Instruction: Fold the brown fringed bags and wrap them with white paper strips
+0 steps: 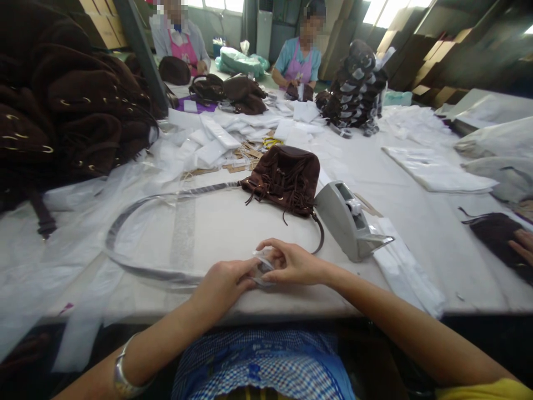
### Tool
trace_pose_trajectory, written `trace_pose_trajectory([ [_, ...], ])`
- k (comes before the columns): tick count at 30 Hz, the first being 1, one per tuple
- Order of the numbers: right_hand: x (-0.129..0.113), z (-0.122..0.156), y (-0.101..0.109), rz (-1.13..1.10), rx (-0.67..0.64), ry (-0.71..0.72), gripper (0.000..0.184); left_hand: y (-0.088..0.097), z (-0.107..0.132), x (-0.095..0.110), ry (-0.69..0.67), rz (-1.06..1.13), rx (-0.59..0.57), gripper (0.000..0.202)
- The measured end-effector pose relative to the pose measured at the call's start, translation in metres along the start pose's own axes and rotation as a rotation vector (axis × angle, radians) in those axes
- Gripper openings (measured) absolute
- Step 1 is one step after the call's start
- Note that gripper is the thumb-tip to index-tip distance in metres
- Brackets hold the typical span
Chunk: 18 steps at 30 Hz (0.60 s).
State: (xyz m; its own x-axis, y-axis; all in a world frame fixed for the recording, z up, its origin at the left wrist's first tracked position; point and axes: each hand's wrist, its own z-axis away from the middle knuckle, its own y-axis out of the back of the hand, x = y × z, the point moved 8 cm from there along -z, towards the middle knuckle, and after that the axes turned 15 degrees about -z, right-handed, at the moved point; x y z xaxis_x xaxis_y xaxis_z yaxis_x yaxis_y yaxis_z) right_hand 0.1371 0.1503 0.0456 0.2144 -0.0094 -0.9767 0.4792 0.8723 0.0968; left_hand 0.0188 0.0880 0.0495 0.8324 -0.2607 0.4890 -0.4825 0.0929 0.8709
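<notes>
A dark brown fringed handbag (287, 178) lies on the white table in front of me. Its long strap (137, 208), sleeved in see-through plastic, loops out to the left and back round to my hands. My left hand (233, 278) is closed on the strap near the table's front edge. Facing it, my right hand (295, 264) pinches the plastic sleeve (263, 268) around the strap with curled fingers. The exact spot under the fingertips is partly hidden. To the right of the bag stands a grey tape dispenser (352, 219).
Dark brown bags (79, 100) are heaped at left, beside loose plastic sheets. White packets (216, 136) and cardboard tags lie beyond the handbag. A tall stack of wrapped straps (358, 89) stands farther back. Two people work across the table; another person's hand (522, 244) touches a brown bag at right.
</notes>
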Motion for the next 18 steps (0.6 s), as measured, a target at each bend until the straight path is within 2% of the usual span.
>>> trace_pose_trajectory([
  [3,0.002,-0.001,-0.001,-0.048,0.002,0.001,0.055,0.000,0.000,-0.002,0.034,0.006,-0.001,0.028],
  [6,0.005,0.001,-0.002,-0.073,0.054,-0.011,0.037,0.002,-0.002,-0.001,0.036,0.015,0.024,0.026],
  [8,0.002,0.008,0.003,0.077,0.182,0.013,0.029,0.003,-0.004,0.000,0.036,0.014,0.029,0.021],
  [11,-0.020,0.027,0.003,0.451,0.371,0.227,0.024,0.002,-0.007,0.000,0.054,0.006,0.016,0.016],
  [14,-0.030,0.039,-0.018,0.682,0.321,0.421,0.019,0.000,-0.009,0.000,0.064,-0.023,0.009,0.017],
  [18,-0.014,0.037,-0.033,0.887,0.235,0.398,0.014,-0.003,-0.011,-0.001,0.067,-0.049,-0.002,0.036],
])
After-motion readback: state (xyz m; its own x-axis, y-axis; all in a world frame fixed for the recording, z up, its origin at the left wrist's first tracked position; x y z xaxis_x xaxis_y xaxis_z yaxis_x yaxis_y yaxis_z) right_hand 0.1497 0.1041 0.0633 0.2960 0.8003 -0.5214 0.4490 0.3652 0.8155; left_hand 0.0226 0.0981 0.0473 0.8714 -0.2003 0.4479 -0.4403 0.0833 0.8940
